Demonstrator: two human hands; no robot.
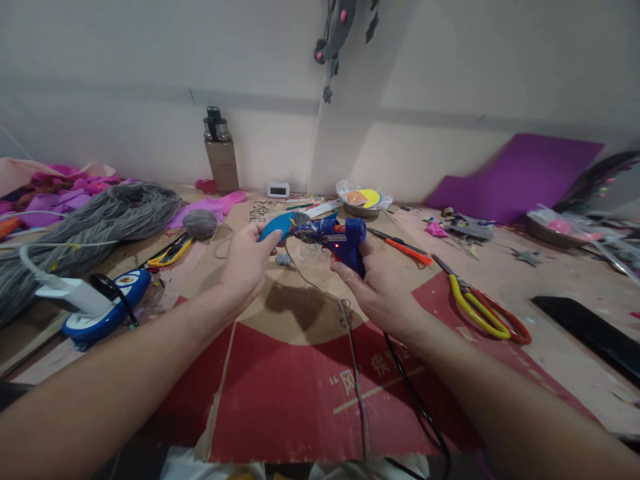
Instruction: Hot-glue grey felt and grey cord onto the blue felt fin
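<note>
In the head view, the left hand [247, 257] pinches a flat blue disc [274, 228] by its near edge, thumb on top and fingers beneath, while the right hand [374, 277] is wrapped round the grip of a blue glue gun [350, 233] whose small red light is lit. The disc lies to the left of the gun, just past the left fingertips, so the left hand is the nearer one to it. The gun's barrel runs almost level from right to left, its nozzle end aimed at the disc's right side, where a small grey tuft sits; whether the tip touches there cannot be told. The disc looks tipped, its broad face turned partly up. Both hands are above the cardboard [270, 400] spread on the counter [560, 277]. A grey strand [358, 383] trails across that sheet toward the near edge, between the forearms, and the gun's black cord [417, 400] drops beside it. Scissors [464, 288] rest to the right, well apart from the disc.
</note>
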